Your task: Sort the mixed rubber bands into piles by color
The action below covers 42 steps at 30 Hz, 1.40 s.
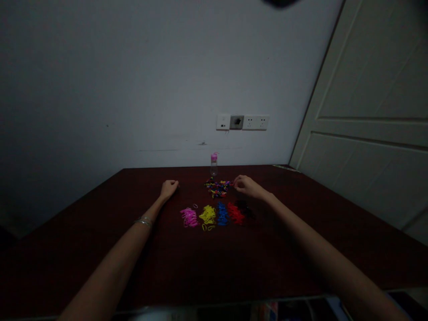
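A mixed heap of small coloured rubber bands (218, 187) lies toward the back of the dark table. My right hand (246, 185) is at the heap's right edge, thumb and fingers pinched together; what is between them is too small to make out. My left hand (169, 189) rests on the table left of the heap, fingers curled in and nothing visible in them. Nearer me, bands lie in colour groups: pink bands (190, 217), yellow bands (207, 215), blue bands (222, 214), red bands (236, 213) and dark bands (245, 207), partly lost in shadow.
Behind the heap stands a small clear bottle (214, 168) with a pink top. The wall carries sockets (256, 122) above the dark red table (200, 263). A pale panelled door (364, 120) is on the right. Partly seen items lie below the table's front edge.
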{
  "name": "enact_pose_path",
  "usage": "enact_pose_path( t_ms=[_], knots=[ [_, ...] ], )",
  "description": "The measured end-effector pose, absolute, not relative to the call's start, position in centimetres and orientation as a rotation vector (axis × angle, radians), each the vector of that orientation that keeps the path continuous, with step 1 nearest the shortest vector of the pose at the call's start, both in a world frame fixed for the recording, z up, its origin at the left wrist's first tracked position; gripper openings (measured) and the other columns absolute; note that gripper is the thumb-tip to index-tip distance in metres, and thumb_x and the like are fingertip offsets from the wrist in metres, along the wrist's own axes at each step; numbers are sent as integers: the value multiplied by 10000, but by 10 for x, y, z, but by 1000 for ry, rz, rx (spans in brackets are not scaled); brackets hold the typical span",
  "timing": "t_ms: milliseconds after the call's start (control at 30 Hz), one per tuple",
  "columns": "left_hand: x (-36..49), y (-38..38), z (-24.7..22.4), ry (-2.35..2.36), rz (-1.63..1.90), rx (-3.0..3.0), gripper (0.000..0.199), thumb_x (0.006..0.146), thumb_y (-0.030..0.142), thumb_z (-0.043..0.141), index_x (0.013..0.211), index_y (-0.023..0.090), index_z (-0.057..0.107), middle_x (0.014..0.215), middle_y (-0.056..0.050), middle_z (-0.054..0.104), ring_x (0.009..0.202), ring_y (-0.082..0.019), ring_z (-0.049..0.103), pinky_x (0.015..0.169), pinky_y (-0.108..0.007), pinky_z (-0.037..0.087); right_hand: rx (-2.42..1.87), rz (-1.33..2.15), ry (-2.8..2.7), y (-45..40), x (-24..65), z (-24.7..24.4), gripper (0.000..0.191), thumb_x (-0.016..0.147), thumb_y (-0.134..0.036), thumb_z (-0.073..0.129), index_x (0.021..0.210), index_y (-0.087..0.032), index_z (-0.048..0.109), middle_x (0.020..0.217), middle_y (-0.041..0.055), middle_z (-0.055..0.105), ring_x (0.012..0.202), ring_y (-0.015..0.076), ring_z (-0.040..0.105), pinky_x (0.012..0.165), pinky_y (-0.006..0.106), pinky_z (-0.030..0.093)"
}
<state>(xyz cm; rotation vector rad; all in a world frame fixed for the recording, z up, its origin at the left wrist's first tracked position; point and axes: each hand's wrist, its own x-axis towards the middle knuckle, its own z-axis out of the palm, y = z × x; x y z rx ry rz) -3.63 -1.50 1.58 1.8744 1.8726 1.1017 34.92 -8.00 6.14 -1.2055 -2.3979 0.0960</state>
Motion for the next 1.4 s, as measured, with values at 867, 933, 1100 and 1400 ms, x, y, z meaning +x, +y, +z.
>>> enact_pose_path(
  t_ms=[867, 933, 1100, 1400],
  knots=[
    [44, -42, 70, 1256, 505, 2596, 290, 734, 352, 524, 861, 165, 705, 794, -36, 676, 688, -140, 573, 642, -215, 406, -1472, 33, -2246, -90, 415, -3, 318, 868, -307, 449, 1085, -156, 626, 1181, 136, 603, 1126, 249, 538, 988, 391, 397],
    [61, -54, 72, 1177, 379, 2647, 271, 737, 335, 541, 889, 180, 702, 802, -29, 674, 693, -135, 573, 625, -208, 396, -1499, -23, -2233, -93, 413, -6, 341, 883, -310, 423, 1108, -144, 618, 1208, 145, 589, 1148, 250, 526, 1004, 391, 385],
    [87, -76, 68, 1166, 196, 2775, 221, 756, 285, 550, 918, 217, 685, 815, -22, 672, 688, -133, 578, 595, -209, 374, -1525, -76, -2209, -97, 410, -8, 357, 894, -313, 400, 1120, -141, 618, 1232, 146, 577, 1169, 250, 513, 1014, 394, 377],
    [89, -77, 63, 1248, 149, 2740, 187, 739, 303, 583, 874, 212, 673, 817, -10, 667, 704, -128, 586, 571, -193, 362, -1565, -76, -2169, -97, 408, -11, 358, 890, -312, 403, 1129, -148, 615, 1245, 135, 571, 1179, 245, 507, 1016, 393, 376]
  ],
)
